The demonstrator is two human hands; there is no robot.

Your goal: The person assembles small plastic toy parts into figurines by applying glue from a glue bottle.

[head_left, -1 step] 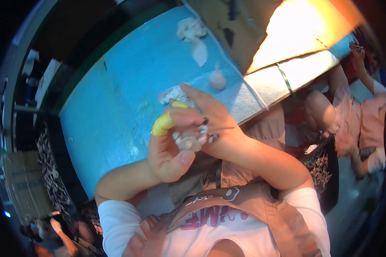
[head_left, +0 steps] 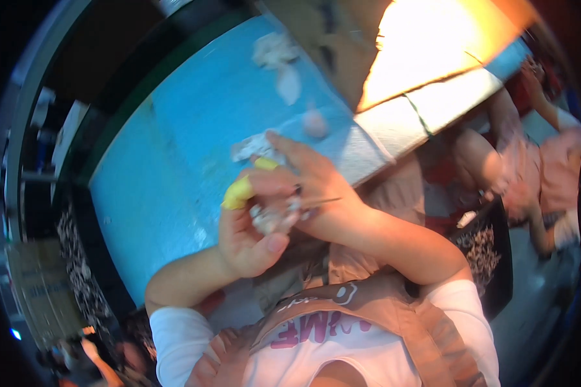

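My left hand point(head_left: 246, 226), with yellow wrapping on its fingers, is closed round a clump of small whitish pieces point(head_left: 274, 218). A thin dark stem point(head_left: 323, 201) sticks out from the clump, across my right wrist; the clump's exact kind is blurred. Just behind it, my right hand point(head_left: 319, 177) reaches over the blue tabletop point(head_left: 174, 142) with its index finger stretched out, while its other fingers are partly hidden by the left hand. The fingertip is close to a crumpled white piece point(head_left: 250, 148); whether it touches is unclear.
Another crumpled white bit point(head_left: 274, 50), a pale oval piece point(head_left: 288, 85) and a pinkish lump point(head_left: 315, 122) lie farther up the tabletop. Cardboard point(head_left: 342, 39) covers its far right. Bins of small pieces stand left point(head_left: 84, 271) and right point(head_left: 481, 258). Another person point(head_left: 529, 174) sits at the right.
The view has shifted slightly, so the tabletop things appear a little farther left. Both hands keep nearly the same pose, and the left still holds the clump.
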